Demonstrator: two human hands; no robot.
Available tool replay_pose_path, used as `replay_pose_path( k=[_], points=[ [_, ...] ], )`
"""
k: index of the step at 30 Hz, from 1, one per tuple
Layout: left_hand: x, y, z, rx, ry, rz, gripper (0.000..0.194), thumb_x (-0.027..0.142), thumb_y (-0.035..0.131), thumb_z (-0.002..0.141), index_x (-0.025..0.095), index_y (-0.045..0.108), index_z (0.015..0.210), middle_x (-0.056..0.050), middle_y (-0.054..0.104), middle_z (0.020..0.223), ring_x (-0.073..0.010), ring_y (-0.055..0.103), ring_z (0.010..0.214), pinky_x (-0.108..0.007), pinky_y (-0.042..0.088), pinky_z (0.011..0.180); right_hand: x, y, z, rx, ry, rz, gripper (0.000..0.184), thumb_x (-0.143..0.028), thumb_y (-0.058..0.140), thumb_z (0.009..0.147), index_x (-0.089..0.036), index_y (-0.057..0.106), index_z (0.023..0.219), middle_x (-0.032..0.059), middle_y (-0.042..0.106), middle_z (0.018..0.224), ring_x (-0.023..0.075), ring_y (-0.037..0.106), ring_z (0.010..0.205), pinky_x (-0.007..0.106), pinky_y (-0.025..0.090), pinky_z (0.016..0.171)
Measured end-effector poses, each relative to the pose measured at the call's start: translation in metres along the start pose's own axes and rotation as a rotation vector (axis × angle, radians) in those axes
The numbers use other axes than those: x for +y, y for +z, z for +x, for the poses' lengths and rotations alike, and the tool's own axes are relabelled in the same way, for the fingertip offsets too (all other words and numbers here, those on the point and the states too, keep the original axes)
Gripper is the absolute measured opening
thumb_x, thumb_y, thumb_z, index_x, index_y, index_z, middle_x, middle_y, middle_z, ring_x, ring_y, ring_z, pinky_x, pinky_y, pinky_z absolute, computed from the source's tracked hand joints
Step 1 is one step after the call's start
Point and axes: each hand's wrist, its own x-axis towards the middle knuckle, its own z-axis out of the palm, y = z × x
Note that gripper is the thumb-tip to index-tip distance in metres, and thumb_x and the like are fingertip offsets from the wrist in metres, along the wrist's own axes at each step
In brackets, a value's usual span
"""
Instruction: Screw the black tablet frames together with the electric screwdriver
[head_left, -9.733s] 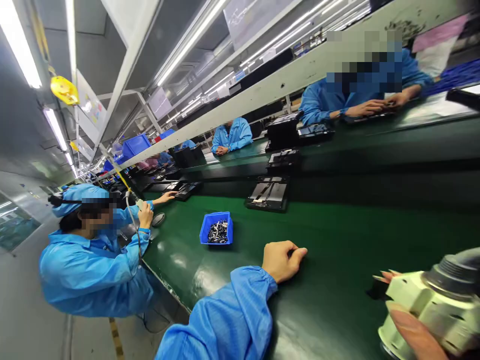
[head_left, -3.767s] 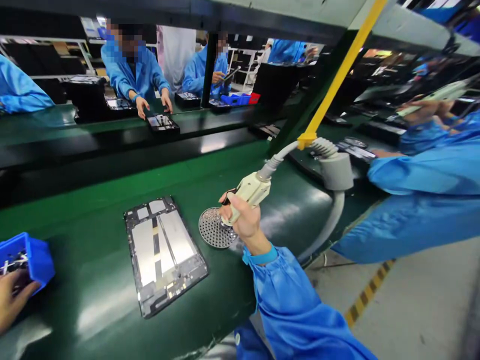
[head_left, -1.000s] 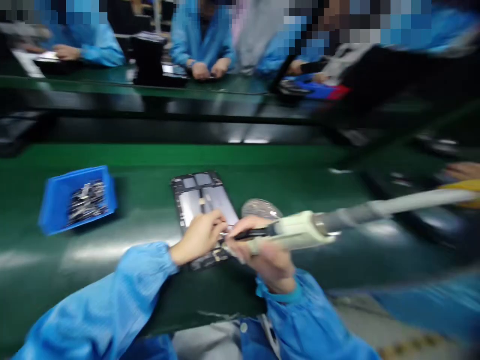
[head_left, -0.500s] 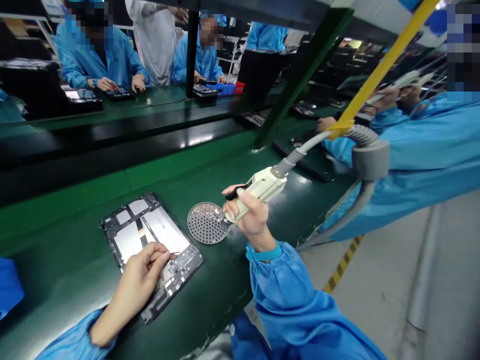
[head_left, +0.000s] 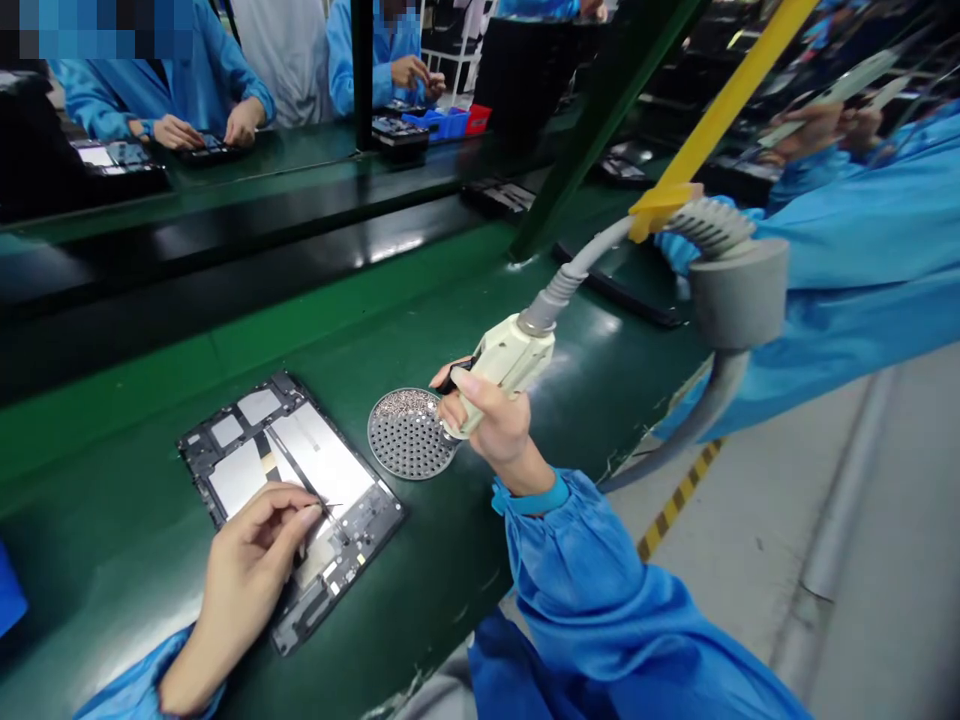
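An opened tablet (head_left: 319, 450) lies on the green bench, its pale battery area and circuit board showing. My left hand (head_left: 262, 535) is over its lower part, thumb and fingertips pinched together. A thin dark tip pokes out from the pinch, too small to name. In my right hand (head_left: 499, 430) is a cream electric screwdriver (head_left: 517, 355) with a black lever, fingers wrapped round it. Its lower end is beside a round perforated screw tray (head_left: 412, 450), which has small screws heaped along its far edge. My fingers hide the screwdriver's bit.
A grey cable (head_left: 720, 400) with a thick cylinder hangs from a yellow strap (head_left: 720, 110) at right. A green post (head_left: 600, 130) rises behind the screwdriver. Beside me reaches a co-worker's blue sleeve (head_left: 862, 280). Other people work across the bench.
The view has shifted, tipping down a little. My left hand has drawn slightly back across the tablet, still pinched. My right hand keeps the screwdriver by the tray's edge.
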Motion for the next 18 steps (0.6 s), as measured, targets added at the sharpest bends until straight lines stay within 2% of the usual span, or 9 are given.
replay_pose_path(
  k=[4,10,12,14,16,18],
  points=[
    [-0.001,0.002,-0.002,0.017,-0.039,-0.028,0.022,0.039,0.072,0.083,0.018,0.074,0.079,-0.006,0.072,0.079,-0.0123,0.062,0.059,-0.018,0.049,0.053,-0.001,-0.001,-0.001,0.011,-0.005,-0.013,0.042,-0.049,0.076,0.078,-0.02,0.055,0.055,-0.0026,0.043,0.04,0.0099,0.042,0.038,0.027,0.043,0.044],
    [0.001,-0.001,-0.003,0.043,-0.214,-0.149,0.034,0.046,0.078,0.076,0.014,0.07,0.084,-0.004,0.065,0.065,-0.0096,0.048,0.046,-0.02,0.036,0.041,0.005,-0.002,0.0,-0.006,0.046,-0.008,0.041,-0.052,0.082,0.073,-0.018,0.063,0.064,-0.0026,0.045,0.041,0.0111,0.044,0.038,0.027,0.041,0.043],
    [0.001,-0.009,0.004,0.119,-0.265,-0.156,0.038,0.048,0.08,0.074,0.013,0.069,0.084,-0.003,0.063,0.061,-0.0098,0.047,0.045,-0.02,0.035,0.042,0.007,-0.004,-0.002,-0.018,0.069,-0.016,0.044,-0.056,0.085,0.069,-0.017,0.065,0.065,-0.0019,0.047,0.043,0.0115,0.045,0.038,0.027,0.038,0.041],
    [-0.002,-0.02,0.018,0.254,-0.285,-0.169,0.041,0.05,0.081,0.07,0.013,0.068,0.083,0.0,0.059,0.057,-0.0094,0.045,0.045,-0.02,0.033,0.043,0.006,-0.005,-0.005,-0.005,0.081,-0.019,0.045,-0.058,0.088,0.065,-0.018,0.069,0.067,-0.0009,0.048,0.044,0.0123,0.045,0.039,0.027,0.035,0.04],
    [-0.012,-0.033,0.035,0.402,-0.308,-0.211,0.044,0.051,0.081,0.064,0.013,0.068,0.083,0.002,0.055,0.056,-0.0078,0.041,0.046,-0.02,0.029,0.044,0.002,-0.006,-0.007,0.028,0.088,-0.029,0.042,-0.058,0.09,0.063,-0.02,0.075,0.072,-0.001,0.048,0.043,0.0133,0.045,0.038,0.029,0.036,0.041],
    [-0.029,-0.049,0.052,0.499,-0.37,-0.256,0.044,0.049,0.082,0.061,0.012,0.069,0.082,0.002,0.054,0.058,-0.0068,0.038,0.049,-0.02,0.025,0.046,-0.005,-0.005,-0.007,0.023,0.077,-0.021,0.039,-0.06,0.088,0.065,-0.023,0.078,0.072,0.0006,0.046,0.04,0.015,0.042,0.035,0.031,0.034,0.039]
  ],
)
